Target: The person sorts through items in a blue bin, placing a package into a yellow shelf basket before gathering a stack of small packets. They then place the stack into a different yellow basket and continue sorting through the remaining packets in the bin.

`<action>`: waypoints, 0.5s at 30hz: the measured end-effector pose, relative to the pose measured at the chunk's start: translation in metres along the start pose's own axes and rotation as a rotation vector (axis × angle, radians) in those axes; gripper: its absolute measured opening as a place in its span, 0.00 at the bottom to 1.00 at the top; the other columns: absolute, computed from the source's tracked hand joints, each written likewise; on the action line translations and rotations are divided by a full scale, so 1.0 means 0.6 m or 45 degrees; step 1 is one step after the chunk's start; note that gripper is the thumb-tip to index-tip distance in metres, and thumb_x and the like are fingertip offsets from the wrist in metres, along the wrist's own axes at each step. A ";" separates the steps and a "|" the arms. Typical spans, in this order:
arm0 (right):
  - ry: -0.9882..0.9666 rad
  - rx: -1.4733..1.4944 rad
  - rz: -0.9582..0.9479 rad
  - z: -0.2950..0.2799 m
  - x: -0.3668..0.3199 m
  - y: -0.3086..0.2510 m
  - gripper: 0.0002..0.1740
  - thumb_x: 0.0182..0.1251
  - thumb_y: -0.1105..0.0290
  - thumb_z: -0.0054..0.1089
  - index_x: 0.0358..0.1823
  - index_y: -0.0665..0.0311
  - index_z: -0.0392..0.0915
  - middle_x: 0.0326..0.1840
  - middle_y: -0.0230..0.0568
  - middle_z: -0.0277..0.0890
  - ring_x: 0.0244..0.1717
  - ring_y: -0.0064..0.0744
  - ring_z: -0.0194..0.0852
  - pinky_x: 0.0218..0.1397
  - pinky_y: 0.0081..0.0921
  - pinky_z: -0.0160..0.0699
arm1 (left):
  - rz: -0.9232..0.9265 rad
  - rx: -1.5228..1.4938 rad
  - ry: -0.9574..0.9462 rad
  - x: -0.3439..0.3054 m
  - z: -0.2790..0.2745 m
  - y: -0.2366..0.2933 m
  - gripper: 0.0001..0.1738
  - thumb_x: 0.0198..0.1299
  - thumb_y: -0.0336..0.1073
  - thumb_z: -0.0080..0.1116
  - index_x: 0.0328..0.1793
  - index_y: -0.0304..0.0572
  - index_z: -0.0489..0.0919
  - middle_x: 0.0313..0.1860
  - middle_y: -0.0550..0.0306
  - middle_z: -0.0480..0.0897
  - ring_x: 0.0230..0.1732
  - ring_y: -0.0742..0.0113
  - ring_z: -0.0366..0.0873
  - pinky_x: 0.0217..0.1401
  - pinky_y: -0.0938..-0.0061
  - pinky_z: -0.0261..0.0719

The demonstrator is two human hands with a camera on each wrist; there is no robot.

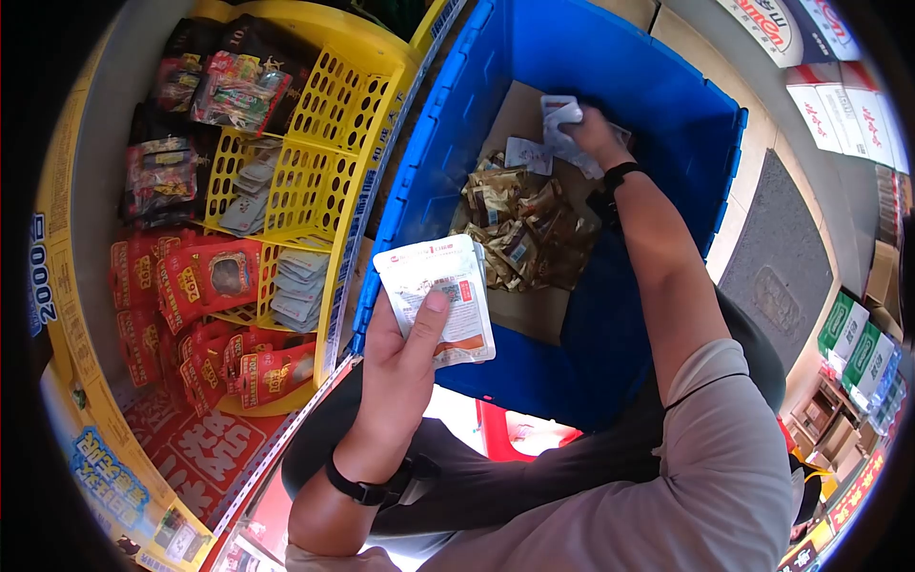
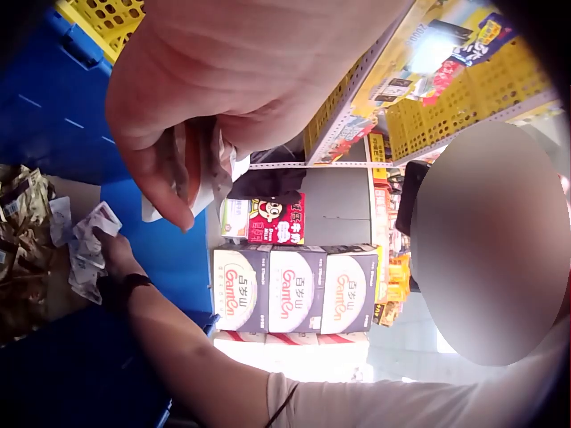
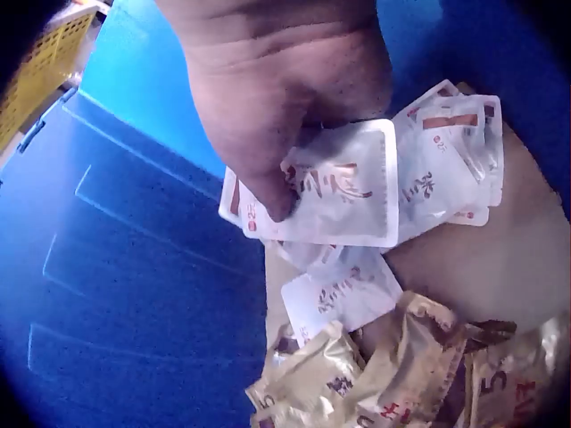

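Observation:
My left hand [image 1: 393, 348] holds a small stack of white printed pouches [image 1: 464, 329] over the near left rim of the blue bin [image 1: 629, 52], the thumb lying across the front one. Down inside that bin, my right hand [image 1: 600, 141] pinches a white pouch [image 3: 361, 192] with brown lettering, its thumb on the face. More white pouches [image 3: 468, 160] lie right beside and under it. One loose white pouch [image 1: 530, 155] sits near a heap of gold packets [image 1: 519, 234] on the bin's cardboard-covered floor [image 3: 517, 259].
A yellow basket [image 1: 319, 181] with perforated dividers stands left of the bin, holding white pouches [image 1: 300, 286]. Red bags [image 1: 210, 286] and dark packs [image 1: 162, 176] hang along its far side. Boxes [image 2: 294, 290] are stacked beyond the bin. A grey mat [image 1: 772, 257] lies to the right.

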State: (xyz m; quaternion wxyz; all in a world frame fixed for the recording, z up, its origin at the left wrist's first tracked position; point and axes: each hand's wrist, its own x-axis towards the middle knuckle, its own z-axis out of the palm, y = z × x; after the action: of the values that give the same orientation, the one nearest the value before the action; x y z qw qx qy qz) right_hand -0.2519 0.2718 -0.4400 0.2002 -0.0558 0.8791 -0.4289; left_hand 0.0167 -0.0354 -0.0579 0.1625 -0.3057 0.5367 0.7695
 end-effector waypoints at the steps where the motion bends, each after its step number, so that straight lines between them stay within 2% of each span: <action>1: -0.141 0.003 0.071 0.008 0.001 0.003 0.28 0.62 0.73 0.72 0.66 0.65 0.78 0.61 0.57 0.83 0.60 0.59 0.84 0.62 0.45 0.80 | -0.005 -0.004 -0.008 0.000 0.000 0.000 0.23 0.82 0.39 0.51 0.77 0.40 0.68 0.61 0.53 0.84 0.56 0.66 0.87 0.56 0.67 0.90; 3: -0.425 0.009 0.214 0.035 0.000 -0.003 0.28 0.61 0.73 0.72 0.64 0.66 0.79 0.62 0.58 0.82 0.61 0.60 0.83 0.64 0.47 0.80 | -0.012 0.003 -0.007 -0.004 0.002 0.003 0.23 0.82 0.39 0.51 0.77 0.40 0.68 0.61 0.53 0.84 0.56 0.66 0.87 0.56 0.67 0.90; 6: -0.163 -0.717 -0.168 0.086 -0.053 -0.070 0.29 0.61 0.69 0.71 0.65 0.63 0.79 0.66 0.56 0.79 0.63 0.59 0.81 0.66 0.49 0.79 | -0.002 0.034 0.007 -0.009 0.003 0.003 0.23 0.82 0.39 0.52 0.77 0.39 0.67 0.62 0.52 0.84 0.56 0.66 0.87 0.56 0.67 0.90; 7: -0.269 -0.734 -0.215 0.111 -0.058 -0.051 0.29 0.61 0.65 0.69 0.65 0.58 0.79 0.67 0.54 0.78 0.65 0.61 0.79 0.67 0.50 0.79 | 0.001 0.049 0.014 -0.011 0.001 0.001 0.24 0.82 0.39 0.52 0.77 0.39 0.67 0.62 0.52 0.84 0.56 0.66 0.87 0.56 0.67 0.90; 8: -0.272 -0.773 -0.134 0.130 -0.063 -0.032 0.31 0.58 0.65 0.72 0.66 0.56 0.78 0.69 0.53 0.76 0.68 0.60 0.76 0.70 0.49 0.76 | 0.001 0.050 0.018 -0.012 -0.001 -0.001 0.23 0.82 0.39 0.51 0.77 0.39 0.67 0.62 0.52 0.84 0.56 0.66 0.87 0.57 0.67 0.90; 10: -0.277 -0.855 0.030 0.133 -0.104 -0.102 0.37 0.53 0.64 0.77 0.68 0.53 0.77 0.74 0.51 0.74 0.73 0.57 0.71 0.74 0.48 0.72 | 0.000 0.050 0.021 -0.012 -0.006 -0.004 0.23 0.82 0.39 0.51 0.77 0.39 0.67 0.62 0.52 0.83 0.57 0.66 0.87 0.57 0.67 0.90; 14: -0.150 -0.665 0.043 0.089 -0.106 -0.130 0.33 0.56 0.68 0.76 0.66 0.57 0.77 0.66 0.52 0.80 0.68 0.57 0.77 0.70 0.47 0.76 | 0.086 -0.009 0.023 -0.015 -0.005 -0.002 0.24 0.82 0.41 0.51 0.77 0.41 0.68 0.61 0.53 0.83 0.55 0.65 0.88 0.51 0.68 0.92; 15: -0.127 -0.592 -0.003 0.072 -0.088 -0.103 0.32 0.57 0.69 0.76 0.65 0.58 0.78 0.64 0.52 0.82 0.66 0.57 0.78 0.69 0.47 0.77 | 0.085 -0.009 0.037 -0.020 -0.004 0.000 0.24 0.82 0.43 0.51 0.77 0.45 0.68 0.61 0.54 0.84 0.52 0.66 0.89 0.44 0.70 0.93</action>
State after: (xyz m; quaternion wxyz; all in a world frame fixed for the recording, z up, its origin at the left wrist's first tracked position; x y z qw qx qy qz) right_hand -0.1910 0.2157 -0.3998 0.2247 -0.1224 0.9432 -0.2119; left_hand 0.0266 -0.0367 -0.0510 0.1276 -0.2994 0.5462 0.7719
